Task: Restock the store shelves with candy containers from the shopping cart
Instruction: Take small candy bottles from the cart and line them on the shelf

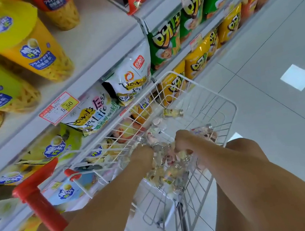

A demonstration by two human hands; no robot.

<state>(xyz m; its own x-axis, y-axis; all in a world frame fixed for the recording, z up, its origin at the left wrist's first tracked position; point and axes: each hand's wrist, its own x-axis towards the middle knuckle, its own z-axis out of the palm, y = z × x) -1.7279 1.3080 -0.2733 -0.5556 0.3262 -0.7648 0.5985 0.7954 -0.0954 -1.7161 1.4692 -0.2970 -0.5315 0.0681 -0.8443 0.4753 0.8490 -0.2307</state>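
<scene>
Head view: candy bottles [175,169] lie heaped in the wire cart [225,104], with the snack shelves [98,50] at ten o'clock. My right hand [183,142] curls round some. My left hand [143,153] is buried, its grip unclear. I'd lift by the bodies, clear of the wires.

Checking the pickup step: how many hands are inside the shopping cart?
2. The left hand and the right hand both reach into the shopping cart, among the candy containers; fingers partly hidden.

price tag [59,108] "5.50", bag [90,114] "Life" (partly hidden)
</scene>
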